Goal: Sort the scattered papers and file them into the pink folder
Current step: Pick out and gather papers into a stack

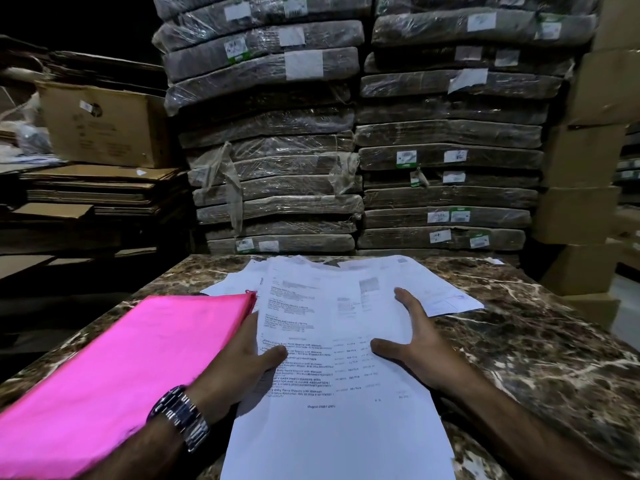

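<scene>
A stack of white printed papers (325, 313) lies on the marble table (519, 341), reaching from the near edge to the far side. More loose sheets (446, 299) fan out beneath it at the back. A closed pink folder (131, 362) lies at an angle to the left of the papers. My left hand (246, 358) grips the stack's left edge, thumb on top and fingers hidden underneath. My right hand (415, 337) rests flat on the stack's right side with fingers spread. A metal watch (180, 417) sits on my left wrist.
Tall stacks of plastic-wrapped flat bundles (346, 140) stand right behind the table. Cardboard boxes (581, 202) are piled at the right. A box (104, 123) on flattened cardboard sheets stands at the left.
</scene>
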A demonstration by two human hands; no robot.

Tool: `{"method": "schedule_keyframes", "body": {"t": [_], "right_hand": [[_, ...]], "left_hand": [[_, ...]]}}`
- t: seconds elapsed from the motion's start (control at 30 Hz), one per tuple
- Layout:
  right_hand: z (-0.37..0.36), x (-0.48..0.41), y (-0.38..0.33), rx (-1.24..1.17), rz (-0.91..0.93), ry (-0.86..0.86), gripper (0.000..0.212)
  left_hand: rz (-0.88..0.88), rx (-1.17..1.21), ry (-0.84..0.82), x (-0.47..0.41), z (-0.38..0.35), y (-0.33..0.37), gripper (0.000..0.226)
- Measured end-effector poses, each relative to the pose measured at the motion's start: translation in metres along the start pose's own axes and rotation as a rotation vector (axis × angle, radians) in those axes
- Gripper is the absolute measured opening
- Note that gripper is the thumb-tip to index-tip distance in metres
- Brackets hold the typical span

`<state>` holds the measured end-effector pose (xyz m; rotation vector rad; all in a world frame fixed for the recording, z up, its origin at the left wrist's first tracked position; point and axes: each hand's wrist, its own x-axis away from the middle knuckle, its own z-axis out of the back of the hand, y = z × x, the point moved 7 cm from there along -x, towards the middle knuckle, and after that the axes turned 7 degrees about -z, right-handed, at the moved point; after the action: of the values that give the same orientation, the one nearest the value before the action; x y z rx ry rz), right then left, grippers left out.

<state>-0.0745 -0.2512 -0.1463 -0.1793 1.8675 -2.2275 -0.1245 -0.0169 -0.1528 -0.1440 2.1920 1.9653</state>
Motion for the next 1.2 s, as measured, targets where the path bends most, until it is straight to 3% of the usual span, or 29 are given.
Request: {"method": "schedule_keyframes", "body": {"t": [0.13,0.23,0.3,0.43,0.53,0.67,0.9,1.07,1.2], "right_hand": [[-0.002,-0.007,0.008,0.040,-0.072,-0.069,0.067],[-0.002,-0.010,0.016,-0.001,-0.147,-0.099,0.065],[-0.002,-0.012,0.022,-0.040,-0.161,-0.098,0.070],[-0.005,-0.012,0.018,-0.069,-0.159,-0.089,0.055],[-0.004,-0.014,0.019,-0.056,-0.174,-0.087,0.042],[0.004,-0.014,0.022,-0.038,-0.258,0.025,0.032],[0.000,-0.022,0.019,0.109,-0.276,0.041,0.035],[0.002,-0.027,0.021,0.183,-0.302,0.091,0.027],[0.002,-0.033,0.015,0.296,-0.303,0.138,0.024]], "left_hand": [[0.128,-0.084,-0.121,-0.001,0.001,-0.011,0.046],[0.129,-0.153,-0.015,-0.005,0.001,-0.011,0.021],[0.167,-0.186,0.040,-0.005,0.000,-0.009,0.016],[0.212,-0.187,0.111,-0.016,0.018,-0.033,0.026],[0.139,-0.293,0.110,-0.016,0.021,-0.021,0.073],[0.165,-0.348,0.092,-0.020,0.022,-0.026,0.030],[0.167,-0.378,0.036,-0.021,0.018,-0.023,0.036],[0.262,-0.260,0.110,-0.021,0.027,-0.030,0.031],[0.254,-0.517,0.057,-0.024,0.027,-0.026,0.036]]}}
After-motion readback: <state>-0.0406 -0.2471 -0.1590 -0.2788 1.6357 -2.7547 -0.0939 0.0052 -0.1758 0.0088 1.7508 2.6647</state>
